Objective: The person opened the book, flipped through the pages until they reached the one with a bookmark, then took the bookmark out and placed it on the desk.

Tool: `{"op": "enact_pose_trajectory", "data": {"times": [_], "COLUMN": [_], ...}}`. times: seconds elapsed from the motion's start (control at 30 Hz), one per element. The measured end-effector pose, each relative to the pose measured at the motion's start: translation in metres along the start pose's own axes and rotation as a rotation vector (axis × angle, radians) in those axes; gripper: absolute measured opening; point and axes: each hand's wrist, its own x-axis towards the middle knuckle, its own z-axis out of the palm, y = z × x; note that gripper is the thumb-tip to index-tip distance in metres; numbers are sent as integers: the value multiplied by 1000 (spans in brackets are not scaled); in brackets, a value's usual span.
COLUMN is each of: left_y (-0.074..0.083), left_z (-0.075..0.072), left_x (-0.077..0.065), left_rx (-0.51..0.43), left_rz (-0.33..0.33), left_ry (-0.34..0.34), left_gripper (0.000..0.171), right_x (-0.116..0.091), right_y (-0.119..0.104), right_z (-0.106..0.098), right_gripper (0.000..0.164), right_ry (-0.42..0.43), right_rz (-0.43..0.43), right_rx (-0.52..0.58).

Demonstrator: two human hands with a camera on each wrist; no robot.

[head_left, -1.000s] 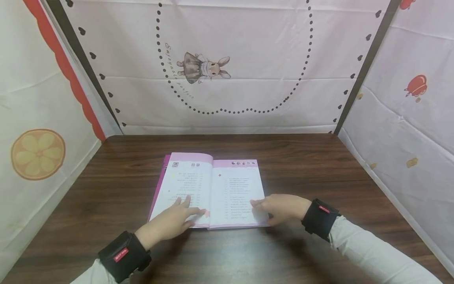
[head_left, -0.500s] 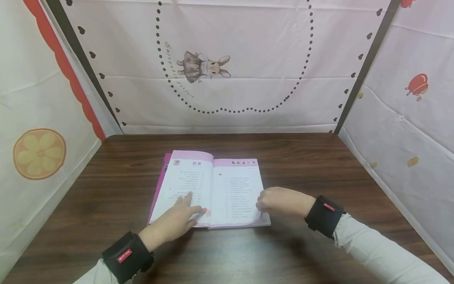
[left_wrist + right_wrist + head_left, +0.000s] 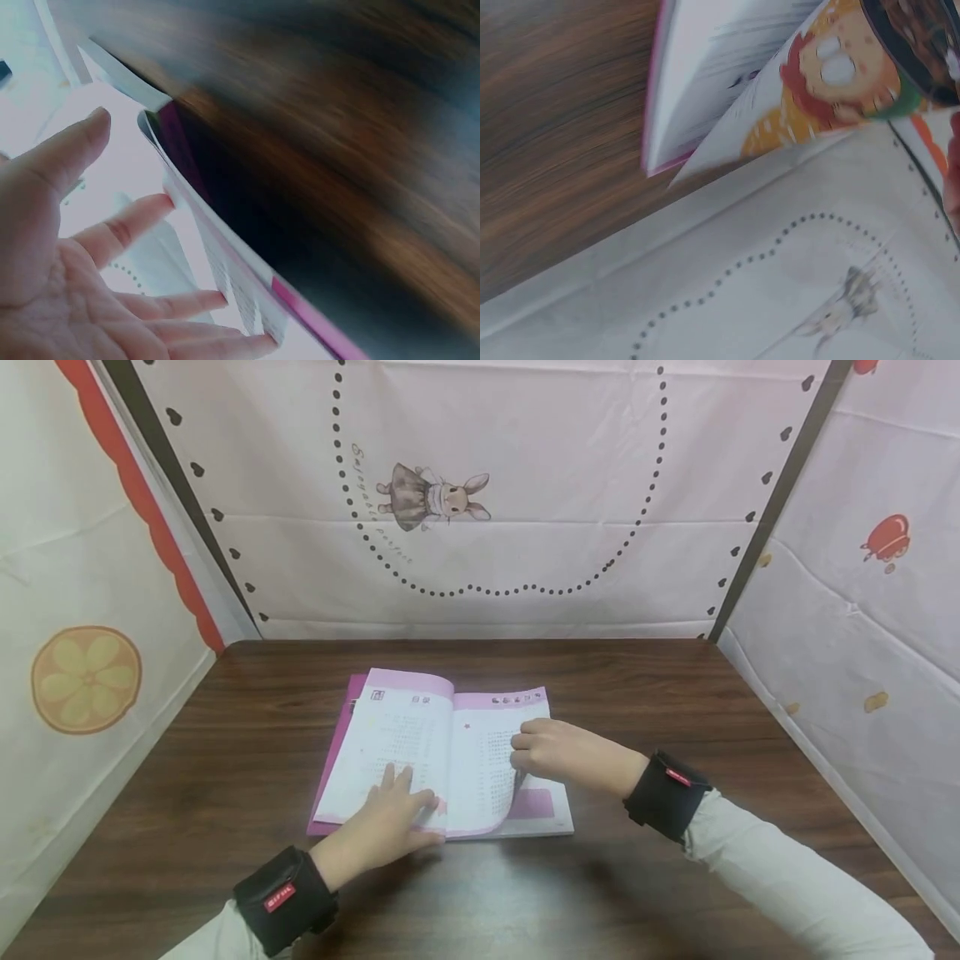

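Observation:
An open book (image 3: 411,727) with purple-topped pages of printed text lies on the table. My left hand (image 3: 386,818) rests with spread fingers on the lower part of its left page; the left wrist view shows those fingertips (image 3: 214,300) along the page. My right hand (image 3: 566,752) pinches the outer edge of the right page (image 3: 480,768) and holds it lifted, its lower corner curling. Under it, a page with a purple block (image 3: 532,804) shows. In the right wrist view the lifted leaf's underside carries a colourful cartoon drawing (image 3: 832,82); only a sliver of the hand appears there.
The dark wood table (image 3: 637,693) surrounds the book. White printed cloth (image 3: 555,460) hangs behind it, with more cloth at both sides. A purple cover edge (image 3: 330,768) sticks out at the book's left. Black bands (image 3: 667,797) sit on both wrists.
My right hand has gone from lying at the right page's edge to pinching it, then moved up and left, lifting the page. My left hand stays on the left page, shifting slightly.

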Motion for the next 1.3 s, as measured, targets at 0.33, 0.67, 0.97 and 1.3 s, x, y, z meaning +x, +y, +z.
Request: {"op": "enact_pose_trajectory", "data": {"times": [0.33,0.67,0.97,1.3], "left_y": [20,22,5,-8], "left_z": [3,-1,0,-6], "left_x": [11,14,7,-6], "left_rx": [66,32,9,-210], "left_rz": [-113,-137,-88,-126], "left_ry": [125,113,287,311], "left_gripper": [68,50,41,58], "right_x": [44,49,17,-26], "right_y": [-13,-18,-8,-16], "right_z": [-2,5,11,33], "right_gripper": [15,55,47,36], "right_ry": [186,79,-206,-403], "right_rz": [-5,-14,116,274], "right_rx": [88,372,490,482]}}
